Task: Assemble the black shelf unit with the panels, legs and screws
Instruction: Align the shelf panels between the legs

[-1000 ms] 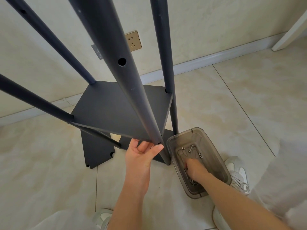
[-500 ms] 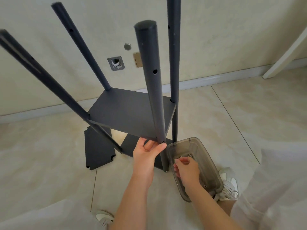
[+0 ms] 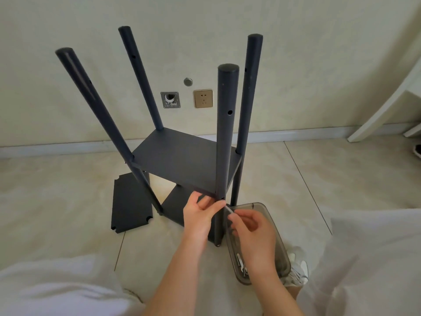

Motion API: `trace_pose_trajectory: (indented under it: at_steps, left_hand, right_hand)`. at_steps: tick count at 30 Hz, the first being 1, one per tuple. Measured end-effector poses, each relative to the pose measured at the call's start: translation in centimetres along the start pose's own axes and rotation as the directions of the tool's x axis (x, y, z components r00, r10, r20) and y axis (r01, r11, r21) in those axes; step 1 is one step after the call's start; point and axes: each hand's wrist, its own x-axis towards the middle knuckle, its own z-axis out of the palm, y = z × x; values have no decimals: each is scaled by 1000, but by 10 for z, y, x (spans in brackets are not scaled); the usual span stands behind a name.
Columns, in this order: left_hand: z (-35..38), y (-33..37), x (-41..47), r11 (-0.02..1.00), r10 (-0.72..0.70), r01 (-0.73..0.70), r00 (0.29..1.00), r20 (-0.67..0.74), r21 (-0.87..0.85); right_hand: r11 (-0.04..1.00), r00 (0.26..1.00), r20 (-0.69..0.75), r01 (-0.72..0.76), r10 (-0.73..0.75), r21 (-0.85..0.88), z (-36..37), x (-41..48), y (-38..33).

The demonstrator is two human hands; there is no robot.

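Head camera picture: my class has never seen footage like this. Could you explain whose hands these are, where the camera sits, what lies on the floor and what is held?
There is no machine here. A person works with two bare hands, and the camera is worn on their head, looking down. On the tiled floor stands a half-built black shelf unit, its legs joined by a shelf panel. A loose panel lies flat beside it, and a tinted plastic box holds spare screws. The left hand grips the shelf panel's corner at the nearest leg. The right hand pinches a single screw near that joint.
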Motion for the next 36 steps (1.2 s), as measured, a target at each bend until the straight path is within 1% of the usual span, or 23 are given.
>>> trace_pose_trajectory:
  at_steps: [3, 6, 9, 17, 25, 32, 36]
  left_hand:
    - [0, 1, -1, 999, 9, -9, 1000, -6, 40]
    - [0, 1, -1, 997, 9, -8, 1000, -19, 77]
    - [-1, 0, 0, 997, 4, -3, 1000, -14, 78]
    - [-2, -1, 0, 998, 10, -11, 1000, 15, 65]
    - [-1, -1, 0, 998, 11, -11, 1000, 9, 60]
    - [-2, -2, 1, 999, 16, -17, 1000, 14, 41]
    - [-3, -5, 3, 997, 22, -23, 1000, 11, 77]
  right_hand:
    - [999, 999, -17, 39, -39, -27, -1, 0, -4]
    - [996, 997, 10, 80, -80, -44, 1, -2, -9]
    - [994, 995, 25, 94, -93, -49, 4, -2, -11]
    - [994, 995, 32, 100, -99, -35, 7, -1, -10]
    - [994, 995, -7, 101, -101, -30, 9, -1, -9]
    - [995, 996, -2, 88, -89, -51, 11, 1, -10]
    - [995, 997, -4, 82, -82, -48, 13, 1, -10]
